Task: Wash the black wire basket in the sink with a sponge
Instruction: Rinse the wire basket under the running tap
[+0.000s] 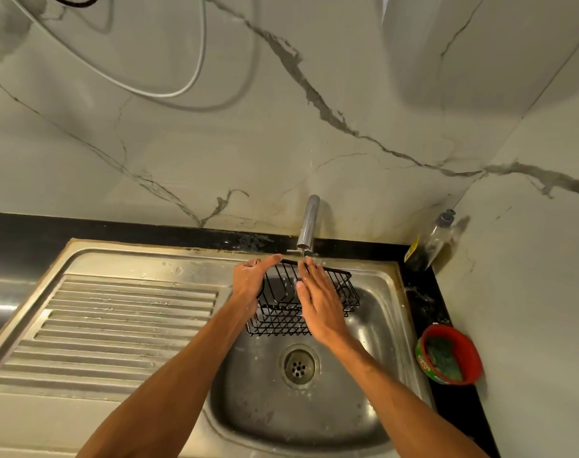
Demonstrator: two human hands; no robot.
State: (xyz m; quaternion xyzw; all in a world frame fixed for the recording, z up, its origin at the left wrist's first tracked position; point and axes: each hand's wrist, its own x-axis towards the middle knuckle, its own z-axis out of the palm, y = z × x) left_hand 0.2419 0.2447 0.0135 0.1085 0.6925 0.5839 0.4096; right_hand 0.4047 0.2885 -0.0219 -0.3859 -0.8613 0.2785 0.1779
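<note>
The black wire basket is held tilted over the steel sink bowl, just under the tap. My left hand grips its left end, index finger stretched along the top rim. My right hand lies flat with straight fingers against the basket's wires, fingertips under the thin stream of water from the tap. A green scrub sponge sits in a red tub on the black counter at the right; neither hand holds it.
A ribbed steel drainboard fills the left side. The drain lies below the basket. A clear soap bottle stands in the back right corner against the marble wall. A black counter strip runs along the right.
</note>
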